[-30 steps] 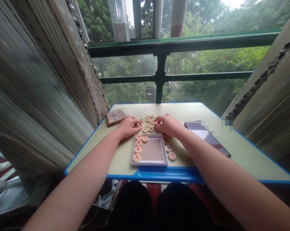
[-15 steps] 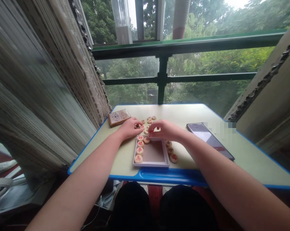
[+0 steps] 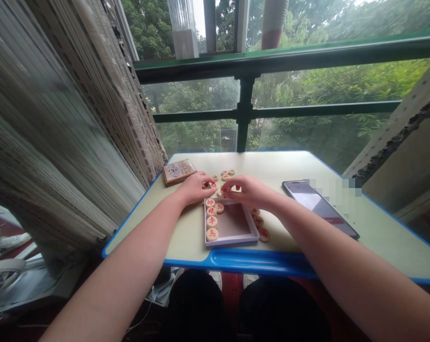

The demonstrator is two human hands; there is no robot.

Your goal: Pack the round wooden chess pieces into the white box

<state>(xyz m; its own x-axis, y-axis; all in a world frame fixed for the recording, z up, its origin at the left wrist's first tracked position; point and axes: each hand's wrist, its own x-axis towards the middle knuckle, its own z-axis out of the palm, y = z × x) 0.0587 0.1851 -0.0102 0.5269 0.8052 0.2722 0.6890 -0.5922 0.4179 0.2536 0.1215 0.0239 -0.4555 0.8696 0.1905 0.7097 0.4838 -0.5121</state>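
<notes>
Holding my left hand [image 3: 195, 188] and right hand [image 3: 249, 191] slightly apart among pale, round, wood-toned discs [image 3: 225, 177] beyond the shallow, white-walled box [image 3: 238, 222], I can't tell either grip; light fingertip pinches should spare neighbours.

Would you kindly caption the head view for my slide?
Left hand and right hand among round pieces beyond a tray holding red-marked pieces.

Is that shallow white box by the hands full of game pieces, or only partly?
Only partly: five round pieces with red characters sit along its left side and far left corner, and the white box's floor shows beside them.
</notes>
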